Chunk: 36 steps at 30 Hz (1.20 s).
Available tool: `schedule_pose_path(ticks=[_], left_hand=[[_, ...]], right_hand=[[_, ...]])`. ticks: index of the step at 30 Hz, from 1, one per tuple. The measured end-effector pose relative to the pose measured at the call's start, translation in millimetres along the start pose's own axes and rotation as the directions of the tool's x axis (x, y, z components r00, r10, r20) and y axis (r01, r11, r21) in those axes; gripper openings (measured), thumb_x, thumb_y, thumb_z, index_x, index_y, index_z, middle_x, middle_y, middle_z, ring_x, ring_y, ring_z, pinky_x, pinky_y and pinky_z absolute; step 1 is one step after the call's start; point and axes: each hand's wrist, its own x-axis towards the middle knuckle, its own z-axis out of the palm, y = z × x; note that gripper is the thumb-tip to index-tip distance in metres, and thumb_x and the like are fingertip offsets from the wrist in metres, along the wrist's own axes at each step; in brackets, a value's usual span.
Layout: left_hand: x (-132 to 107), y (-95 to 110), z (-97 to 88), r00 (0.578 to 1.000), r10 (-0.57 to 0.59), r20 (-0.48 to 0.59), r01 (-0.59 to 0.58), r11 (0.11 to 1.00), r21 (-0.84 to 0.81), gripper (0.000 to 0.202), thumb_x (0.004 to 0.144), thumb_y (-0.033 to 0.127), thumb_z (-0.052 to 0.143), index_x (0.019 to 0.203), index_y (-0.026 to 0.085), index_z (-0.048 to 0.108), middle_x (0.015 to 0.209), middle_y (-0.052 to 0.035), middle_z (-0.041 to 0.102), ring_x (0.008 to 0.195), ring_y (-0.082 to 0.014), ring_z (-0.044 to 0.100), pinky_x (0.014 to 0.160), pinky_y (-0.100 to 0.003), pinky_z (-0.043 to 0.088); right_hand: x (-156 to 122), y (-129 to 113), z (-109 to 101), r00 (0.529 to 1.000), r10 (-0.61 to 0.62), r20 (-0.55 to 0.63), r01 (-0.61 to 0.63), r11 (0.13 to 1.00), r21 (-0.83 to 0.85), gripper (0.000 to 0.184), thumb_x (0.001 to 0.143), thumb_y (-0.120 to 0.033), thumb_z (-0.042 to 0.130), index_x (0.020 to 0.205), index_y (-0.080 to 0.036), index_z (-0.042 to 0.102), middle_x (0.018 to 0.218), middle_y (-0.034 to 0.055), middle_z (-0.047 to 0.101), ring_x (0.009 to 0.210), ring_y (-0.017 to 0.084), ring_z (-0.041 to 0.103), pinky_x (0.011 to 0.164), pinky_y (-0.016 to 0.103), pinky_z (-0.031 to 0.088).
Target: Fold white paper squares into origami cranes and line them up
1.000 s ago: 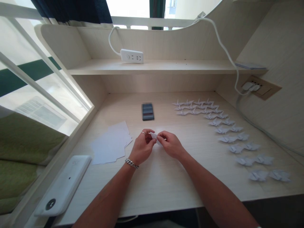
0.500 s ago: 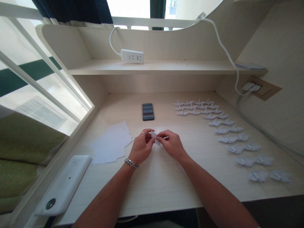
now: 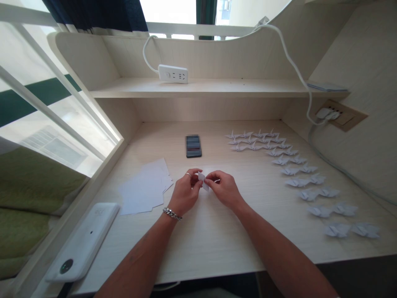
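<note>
Between my two hands, above the middle of the desk, is a small folded piece of white paper (image 3: 204, 184). My left hand (image 3: 185, 191), with a ring and a chain bracelet, pinches its left side between thumb and fingers. My right hand (image 3: 223, 187) grips the right side with thumb and forefinger. The fingers hide part of the folds. Left of my left hand lie loose white paper sheets (image 3: 142, 188), overlapping one another. Rows of white folded paper cranes (image 3: 305, 181) stand along the right side of the desk.
A phone (image 3: 193, 146) lies beyond my hands. At the near left rests a long white device (image 3: 85, 240). A power strip (image 3: 173, 74) sits on the shelf (image 3: 211, 85). A white cable (image 3: 293, 62) hangs down to the wall socket (image 3: 343, 116) on the right.
The folded paper has turned slightly between my fingers. Both hands stay almost in the same place, and everything else on the desk is unchanged.
</note>
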Motion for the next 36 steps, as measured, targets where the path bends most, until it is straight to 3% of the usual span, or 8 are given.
schedule_pose_path(ticks=[11,23,32,36], left_hand=[[0.7,-0.5,-2.2,0.999,0.021,-0.026,-0.018,0.993,0.119,0.033,0.082,0.022,0.059,0.115,0.023,0.058,0.083,-0.0016,0.07,0.074,-0.0153,0.066,0.073,-0.028,0.052],[0.5,0.4,0.9,0.995,0.031,-0.09,-0.03,0.999,0.018,0.033,0.081,0.022,0.062,0.113,0.021,0.057,0.085,-0.0022,0.071,0.077,-0.0158,0.069,0.074,-0.029,0.055],[0.4,-1.5,0.3,0.994,0.044,-0.102,-0.035,0.996,0.088,0.031,0.08,0.019,0.062,0.111,0.022,0.059,0.088,-0.0028,0.074,0.08,-0.017,0.07,0.079,-0.032,0.056],[1.0,-0.2,0.3,0.995,0.025,-0.099,-0.024,1.0,0.014,0.032,0.08,0.022,0.064,0.111,0.021,0.059,0.089,-0.0038,0.074,0.083,-0.0175,0.071,0.08,-0.033,0.057]], right_hand=[[-1.2,-0.5,1.2,0.998,-0.005,0.067,0.005,1.0,0.009,0.012,0.078,-0.029,0.064,0.077,-0.018,0.067,0.077,0.0044,0.07,0.069,0.017,0.064,0.065,0.028,0.051],[-3.1,-3.5,3.8,0.995,-0.059,-0.084,0.061,0.998,0.013,0.008,0.077,-0.024,0.066,0.08,-0.018,0.071,0.081,0.0041,0.07,0.073,0.017,0.065,0.07,0.029,0.052],[-2.7,-2.1,3.8,1.0,-0.017,0.012,0.017,1.0,-0.023,0.011,0.076,-0.027,0.065,0.078,-0.018,0.069,0.078,0.0043,0.07,0.071,0.018,0.064,0.065,0.028,0.051],[-2.7,-4.8,3.7,0.999,-0.039,0.019,0.039,0.999,-0.002,0.011,0.079,-0.026,0.061,0.081,-0.018,0.069,0.078,0.0037,0.071,0.07,0.017,0.065,0.066,0.028,0.051]])
